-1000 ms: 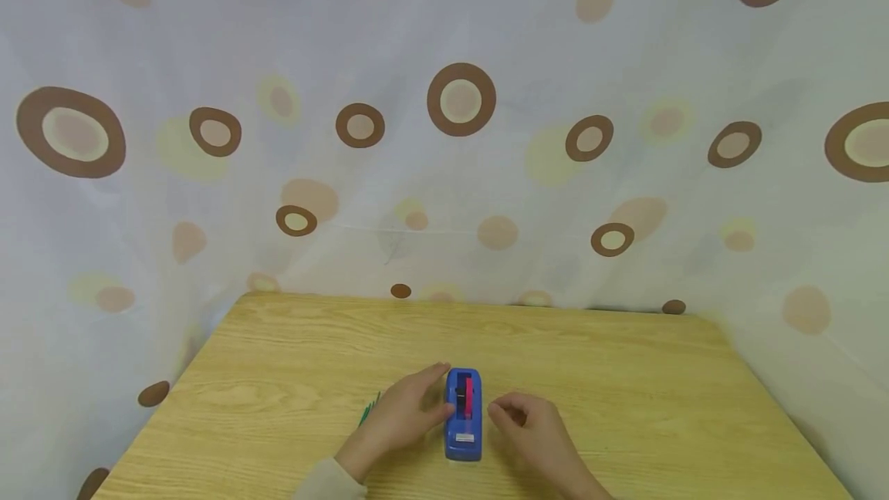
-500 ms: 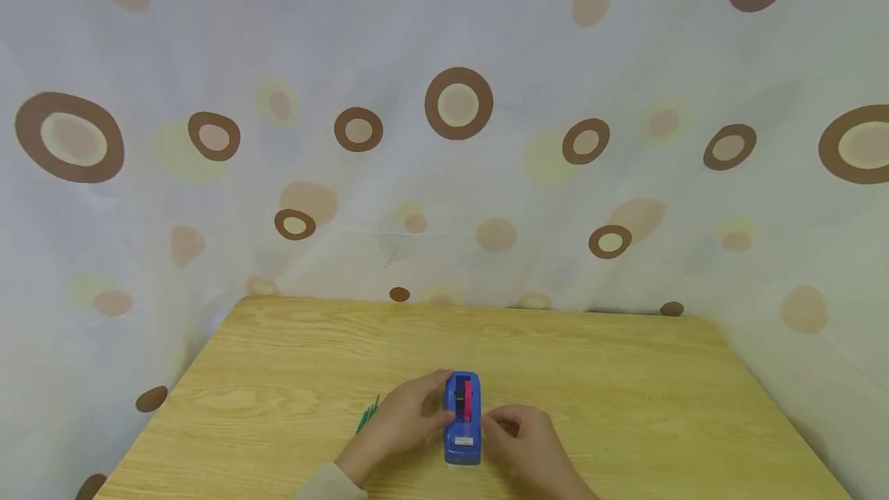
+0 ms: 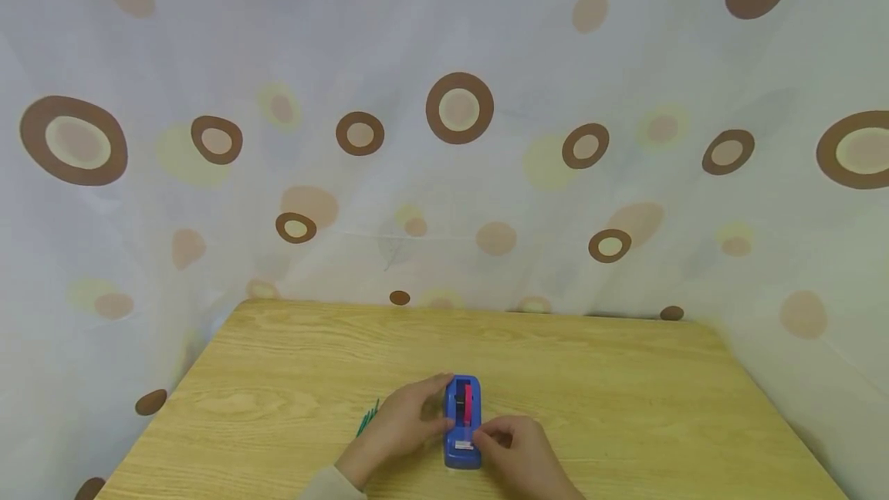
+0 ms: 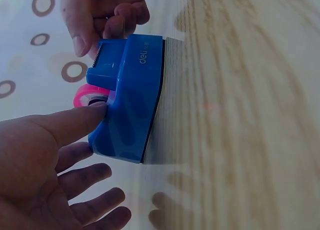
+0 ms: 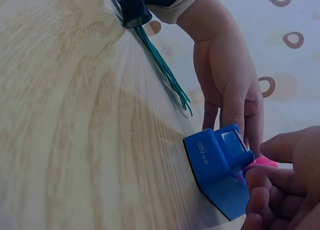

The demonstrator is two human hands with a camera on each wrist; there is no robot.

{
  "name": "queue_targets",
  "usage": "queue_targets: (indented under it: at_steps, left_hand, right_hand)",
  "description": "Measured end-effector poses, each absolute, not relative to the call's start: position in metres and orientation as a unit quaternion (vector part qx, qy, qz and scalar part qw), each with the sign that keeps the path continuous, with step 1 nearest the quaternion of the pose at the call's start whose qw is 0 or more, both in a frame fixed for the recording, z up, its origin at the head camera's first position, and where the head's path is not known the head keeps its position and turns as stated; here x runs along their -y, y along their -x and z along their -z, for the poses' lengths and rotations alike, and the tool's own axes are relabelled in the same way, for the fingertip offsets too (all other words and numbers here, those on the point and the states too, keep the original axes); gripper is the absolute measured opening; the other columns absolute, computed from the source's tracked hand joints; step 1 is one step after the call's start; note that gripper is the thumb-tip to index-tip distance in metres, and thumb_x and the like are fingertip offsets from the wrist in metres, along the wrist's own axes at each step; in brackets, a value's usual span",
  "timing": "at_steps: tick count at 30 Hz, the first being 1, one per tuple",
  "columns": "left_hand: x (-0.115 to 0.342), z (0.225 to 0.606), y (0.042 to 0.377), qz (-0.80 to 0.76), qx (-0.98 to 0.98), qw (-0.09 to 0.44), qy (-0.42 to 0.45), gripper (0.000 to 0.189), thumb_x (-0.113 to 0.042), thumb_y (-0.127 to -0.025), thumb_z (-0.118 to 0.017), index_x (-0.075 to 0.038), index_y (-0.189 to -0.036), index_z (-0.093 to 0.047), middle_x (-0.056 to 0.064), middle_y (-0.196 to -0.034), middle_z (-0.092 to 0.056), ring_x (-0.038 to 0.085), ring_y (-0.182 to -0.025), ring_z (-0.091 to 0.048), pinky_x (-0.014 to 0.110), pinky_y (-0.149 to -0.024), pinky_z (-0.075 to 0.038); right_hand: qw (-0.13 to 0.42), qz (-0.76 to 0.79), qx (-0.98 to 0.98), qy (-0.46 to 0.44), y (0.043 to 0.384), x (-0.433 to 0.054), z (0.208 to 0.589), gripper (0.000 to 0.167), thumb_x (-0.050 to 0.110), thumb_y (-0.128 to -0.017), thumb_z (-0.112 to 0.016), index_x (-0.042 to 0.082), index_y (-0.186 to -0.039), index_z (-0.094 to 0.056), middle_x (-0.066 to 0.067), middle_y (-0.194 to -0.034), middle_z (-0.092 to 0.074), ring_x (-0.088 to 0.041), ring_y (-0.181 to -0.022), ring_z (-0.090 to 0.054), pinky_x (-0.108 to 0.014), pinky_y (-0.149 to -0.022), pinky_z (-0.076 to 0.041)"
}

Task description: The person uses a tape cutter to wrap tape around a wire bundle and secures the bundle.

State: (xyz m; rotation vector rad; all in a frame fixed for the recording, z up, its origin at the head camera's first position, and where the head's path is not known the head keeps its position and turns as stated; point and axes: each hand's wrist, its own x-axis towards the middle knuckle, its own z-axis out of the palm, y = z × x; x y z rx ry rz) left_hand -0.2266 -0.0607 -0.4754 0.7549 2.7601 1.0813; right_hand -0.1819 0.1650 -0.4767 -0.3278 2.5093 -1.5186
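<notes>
A blue tape dispenser (image 3: 458,463) stands on the table with a pink-cored tape roll (image 3: 468,404) in it. My left hand (image 3: 397,424) is at its left side. The left wrist view shows the thumb (image 4: 80,124) against the dispenser (image 4: 132,97) beside the roll, the other fingers spread. My right hand (image 3: 522,450) reaches the dispenser's front right edge. In the right wrist view its thumb (image 5: 287,144) and index finger (image 5: 272,179) stand slightly apart near the toothed cutter (image 5: 240,141), the other fingers loosely curled. No strip of tape shows between them.
A bunch of thin green strands (image 5: 162,72) lies on the wooden table (image 3: 625,407), left of the left hand and partly hidden by it in the head view. A spotted curtain (image 3: 528,191) hangs behind the table and at its sides.
My right hand has moved left and nearer to me, from beside the dispenser to its front right edge. The left hand stays at the dispenser. The head view has tilted up slightly.
</notes>
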Motion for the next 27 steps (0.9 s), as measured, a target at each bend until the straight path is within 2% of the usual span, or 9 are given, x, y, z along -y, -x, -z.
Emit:
queue_targets:
  at_steps: [6, 15, 27]
  left_hand:
    - [0.0607, 0.4753, 0.2263, -0.354, -0.902, 0.042, -0.242, 0.066, -0.034, -0.090, -0.074, -0.015, -0.147, -0.048, 0.007, -0.148, -0.048, 0.029, -0.133, -0.046, 0.047, -0.106, -0.038]
    - [0.0602, 0.4764, 0.2281, -0.354, -0.906, 0.060, -0.224, 0.067, -0.037, -0.090, -0.073, -0.019, -0.148, -0.047, 0.009, -0.140, -0.056, 0.031, -0.129, -0.051, 0.048, -0.102, -0.043]
    - [0.0614, 0.4756, 0.2266, -0.359, -0.904, 0.072, -0.221, 0.069, -0.039, -0.088, -0.074, -0.020, -0.149, -0.046, 0.013, -0.139, -0.056, 0.033, -0.127, -0.052, 0.049, -0.101, -0.044]
  right_hand:
    - [0.090, 0.511, -0.845, 0.129, 0.1804, -0.1610, 0.4778, 0.025, 0.029, -0.094, -0.069, 0.005, -0.096, -0.076, 0.001, -0.089, -0.072, -0.017, -0.083, -0.064, -0.027, -0.070, -0.053]
    - [0.114, 0.519, -0.839, 0.111, 0.1832, -0.1599, 0.4782, 0.026, 0.029, -0.093, -0.070, 0.004, -0.098, -0.076, 0.000, -0.090, -0.071, -0.017, -0.084, -0.062, -0.029, -0.070, -0.053]
    - [0.132, 0.545, -0.824, 0.077, 0.1875, -0.1589, 0.4837, 0.023, 0.027, -0.091, -0.073, 0.006, -0.098, -0.075, -0.001, -0.094, -0.071, -0.016, -0.086, -0.061, -0.030, -0.072, -0.052]
